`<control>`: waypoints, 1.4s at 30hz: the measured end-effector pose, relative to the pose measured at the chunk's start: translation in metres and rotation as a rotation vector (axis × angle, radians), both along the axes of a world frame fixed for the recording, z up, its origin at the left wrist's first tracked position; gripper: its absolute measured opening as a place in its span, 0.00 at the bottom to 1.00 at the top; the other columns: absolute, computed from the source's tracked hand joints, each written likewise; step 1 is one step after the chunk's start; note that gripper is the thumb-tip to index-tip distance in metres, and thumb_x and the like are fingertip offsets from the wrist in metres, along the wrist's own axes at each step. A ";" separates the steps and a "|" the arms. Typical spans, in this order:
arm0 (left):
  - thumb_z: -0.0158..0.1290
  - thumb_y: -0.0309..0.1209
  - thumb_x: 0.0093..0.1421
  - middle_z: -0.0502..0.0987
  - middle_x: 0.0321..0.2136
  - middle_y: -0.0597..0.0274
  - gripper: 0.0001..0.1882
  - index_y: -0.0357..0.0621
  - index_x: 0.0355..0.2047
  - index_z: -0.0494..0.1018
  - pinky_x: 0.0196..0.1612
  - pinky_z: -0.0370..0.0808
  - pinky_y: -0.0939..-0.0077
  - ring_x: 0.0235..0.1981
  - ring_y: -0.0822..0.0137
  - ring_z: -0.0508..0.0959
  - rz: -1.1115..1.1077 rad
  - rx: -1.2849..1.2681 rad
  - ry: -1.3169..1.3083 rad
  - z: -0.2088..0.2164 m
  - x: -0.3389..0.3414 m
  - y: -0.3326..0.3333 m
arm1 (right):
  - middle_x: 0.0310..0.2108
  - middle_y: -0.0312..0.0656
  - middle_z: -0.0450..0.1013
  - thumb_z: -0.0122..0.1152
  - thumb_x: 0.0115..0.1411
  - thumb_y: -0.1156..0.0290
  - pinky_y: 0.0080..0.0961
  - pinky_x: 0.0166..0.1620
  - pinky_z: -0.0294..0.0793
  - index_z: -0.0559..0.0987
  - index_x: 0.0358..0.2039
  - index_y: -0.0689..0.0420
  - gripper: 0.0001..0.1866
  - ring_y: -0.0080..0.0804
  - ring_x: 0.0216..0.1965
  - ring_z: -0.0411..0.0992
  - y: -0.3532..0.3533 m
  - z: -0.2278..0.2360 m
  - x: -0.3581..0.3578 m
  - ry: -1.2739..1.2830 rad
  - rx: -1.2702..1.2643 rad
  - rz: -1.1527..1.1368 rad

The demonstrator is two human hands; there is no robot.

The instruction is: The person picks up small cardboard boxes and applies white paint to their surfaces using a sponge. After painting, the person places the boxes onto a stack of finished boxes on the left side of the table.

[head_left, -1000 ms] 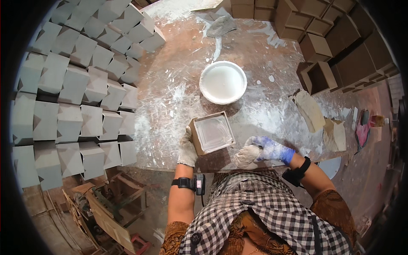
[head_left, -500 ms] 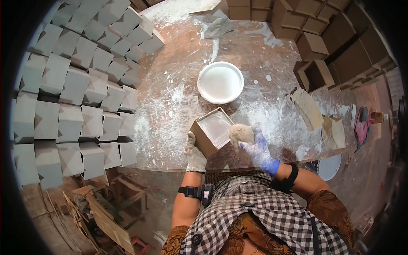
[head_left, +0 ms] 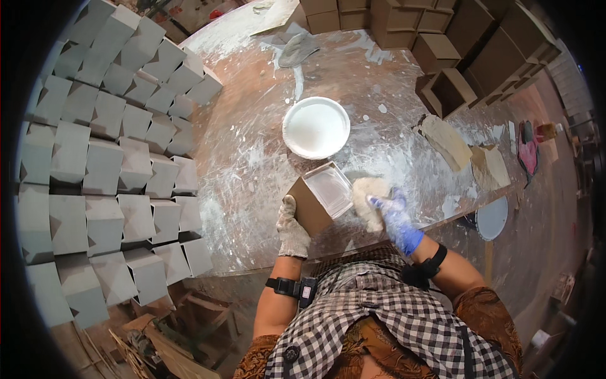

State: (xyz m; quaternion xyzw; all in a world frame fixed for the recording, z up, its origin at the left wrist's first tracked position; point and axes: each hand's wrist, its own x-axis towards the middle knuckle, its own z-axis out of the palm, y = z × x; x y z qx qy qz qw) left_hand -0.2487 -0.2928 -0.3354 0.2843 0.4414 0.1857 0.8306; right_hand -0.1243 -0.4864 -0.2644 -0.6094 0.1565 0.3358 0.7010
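Note:
A brown box, its upward-facing side coated white, is tilted in my left hand. That hand wears a knitted, off-white glove, its thumb along the brown side. My right hand, in a blue glove smeared with white, grips a soft, fluffy beige pad just right of the box. A narrow gap shows between pad and box, and the pad is slightly blurred. Beyond the box stands a round white bowl of white liquid.
Stacked white-coated boxes form a wall on the left. Plain brown boxes are piled at the back right. A grey rag and torn beige pieces lie on the white-stained table. A pale bucket stands beyond the table's right edge.
The pad has moved off the box's rim to the right and now spreads out lower. The box stays in my left hand, turned slightly. The whole view has shifted a little.

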 end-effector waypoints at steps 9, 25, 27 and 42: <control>0.57 0.48 0.56 0.76 0.38 0.57 0.25 0.40 0.43 0.72 0.38 0.80 0.63 0.37 0.61 0.78 -0.097 -0.038 0.005 0.012 0.005 0.013 | 0.43 0.43 0.71 0.65 0.52 0.76 0.24 0.45 0.74 0.63 0.50 0.62 0.27 0.28 0.44 0.71 0.042 0.035 -0.074 -0.273 -0.052 0.130; 0.58 0.50 0.54 0.75 0.43 0.56 0.29 0.41 0.48 0.70 0.43 0.80 0.54 0.43 0.58 0.78 -0.303 -0.127 -0.117 -0.008 0.001 0.046 | 0.34 0.50 0.73 0.61 0.51 0.82 0.36 0.28 0.80 0.67 0.46 0.65 0.21 0.42 0.29 0.77 0.065 -0.022 0.022 0.140 0.132 -0.224; 0.57 0.49 0.56 0.75 0.43 0.57 0.28 0.42 0.49 0.69 0.44 0.80 0.55 0.44 0.59 0.78 -0.334 -0.141 -0.144 -0.003 0.001 0.047 | 0.32 0.49 0.74 0.61 0.51 0.82 0.35 0.26 0.80 0.70 0.43 0.65 0.18 0.41 0.27 0.77 0.078 -0.024 0.025 0.177 0.146 -0.192; 0.59 0.48 0.55 0.75 0.42 0.59 0.27 0.42 0.47 0.71 0.43 0.80 0.63 0.42 0.64 0.77 -0.391 -0.143 -0.116 -0.010 0.002 0.059 | 0.40 0.44 0.74 0.69 0.40 0.75 0.32 0.49 0.71 0.71 0.48 0.61 0.31 0.40 0.43 0.72 0.057 0.033 0.011 -0.551 -0.241 0.868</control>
